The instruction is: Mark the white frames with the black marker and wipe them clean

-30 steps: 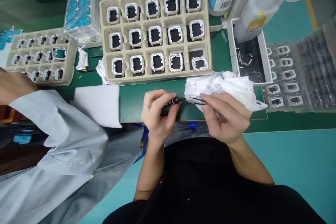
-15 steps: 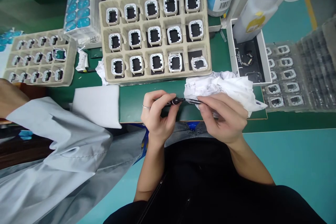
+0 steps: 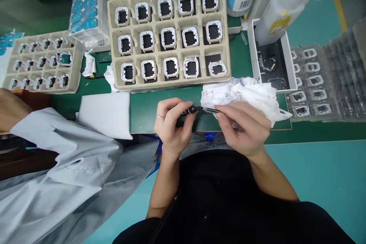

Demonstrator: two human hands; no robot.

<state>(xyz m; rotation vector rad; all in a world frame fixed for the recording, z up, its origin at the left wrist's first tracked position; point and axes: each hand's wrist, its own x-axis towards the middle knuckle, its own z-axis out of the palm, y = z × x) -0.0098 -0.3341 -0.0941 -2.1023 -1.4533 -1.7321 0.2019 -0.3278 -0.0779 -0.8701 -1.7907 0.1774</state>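
Tweezers [image 3: 212, 110]: shifted toward the marker [image 3: 192, 109] since the first frame, prongs drawn closer together. Co-worker's sleeve [image 3: 80, 156]: lower, off the far tray [image 3: 74, 80].

Left hand [image 3: 174, 129], mine: one marker, dark, pinched between thumb and fingers, nib end facing the tweezers, over the green table [image 3: 143, 118].

Right hand [image 3: 247, 127], mine: the tweezers, thumb and fingers closed on them, tips at the nib; whether they touch it, I cannot tell.

Cloth [image 3: 240, 93], white, crumpled, stained: one, just beyond my fingers and partly behind them.

Tray [image 3: 160, 85], pulp: one, beyond my hands, white frames [image 3: 162, 39] in its pockets.

Handling notes, by my judgement: marker braced still, only the tweezers moving; tips level with the nib; squeeze light and even, as a hard pinch could slip or fray a soft point; ink kept off my fingertips.
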